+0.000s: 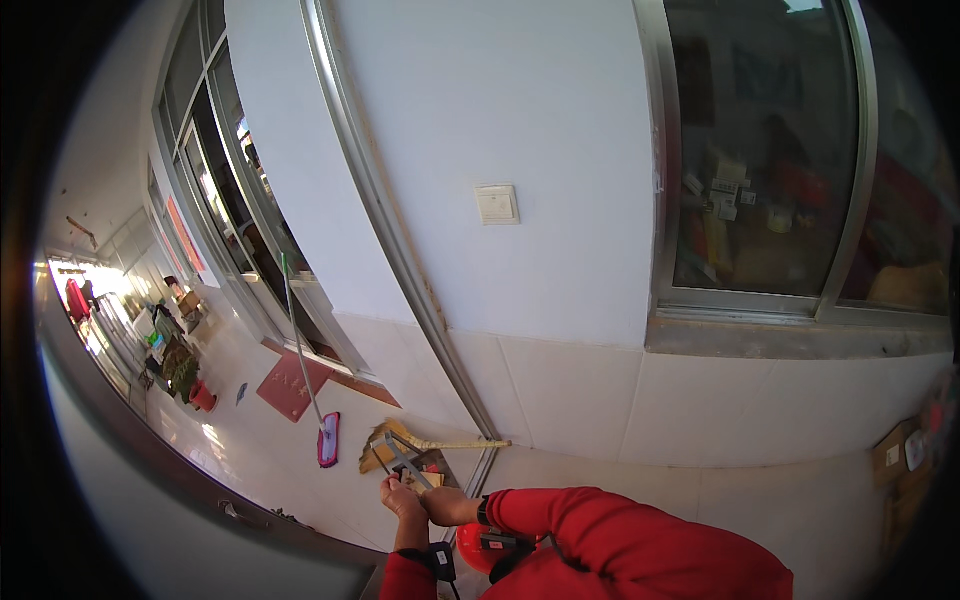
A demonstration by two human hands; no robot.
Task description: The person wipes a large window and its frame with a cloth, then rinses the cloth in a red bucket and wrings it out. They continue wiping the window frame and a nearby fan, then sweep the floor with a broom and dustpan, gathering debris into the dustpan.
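Note:
My left hand (403, 499) and my right hand (448, 506) are close together at the lower middle, both with curled fingers. A bent grey metal frame (409, 461) runs down into them. Its thin dark side meets the fingers of my left hand, and its wider bar ends at my right hand. The fingers hide its lower ends. Beyond the hands, a straw broom (386, 444) lies on the floor, its pale handle pointing right. A dark dustpan-like tray (444, 466) holding yellowish and red bits is partly hidden behind the frame and hands.
A flat mop (328, 441) leans by the glass doors, near a red mat (292, 386). A metal door track (480, 466) crosses the floor. Below my sleeve is a red rounded object (474, 547). Cardboard boxes (892, 456) stand at right; a door (247, 517) edges the left.

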